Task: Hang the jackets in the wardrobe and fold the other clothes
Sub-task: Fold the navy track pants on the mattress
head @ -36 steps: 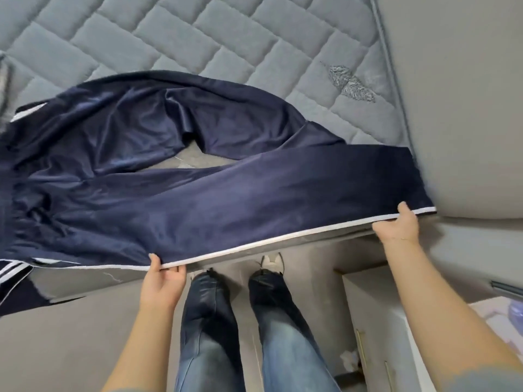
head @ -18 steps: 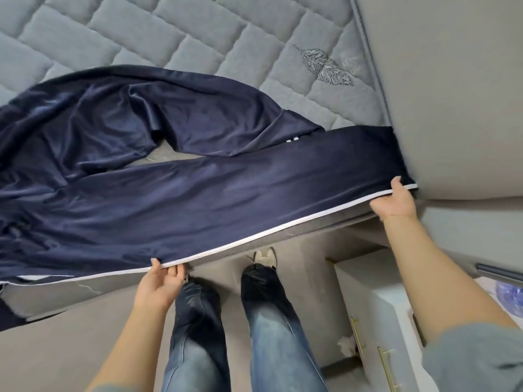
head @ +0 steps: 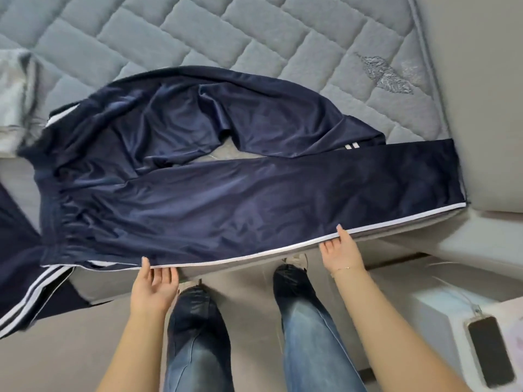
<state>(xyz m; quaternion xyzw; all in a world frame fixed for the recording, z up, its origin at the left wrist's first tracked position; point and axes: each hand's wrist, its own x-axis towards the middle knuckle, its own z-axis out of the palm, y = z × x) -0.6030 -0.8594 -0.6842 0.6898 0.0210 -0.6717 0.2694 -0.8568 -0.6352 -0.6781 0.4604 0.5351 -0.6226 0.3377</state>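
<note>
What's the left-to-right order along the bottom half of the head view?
Striped navy garment → left hand → right hand → phone. Both hands meet the white-piped edge of the navy track pants.

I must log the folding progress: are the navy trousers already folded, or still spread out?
Spread out. The navy trousers lie flat on the mattress, both legs apart, not stacked.
</note>
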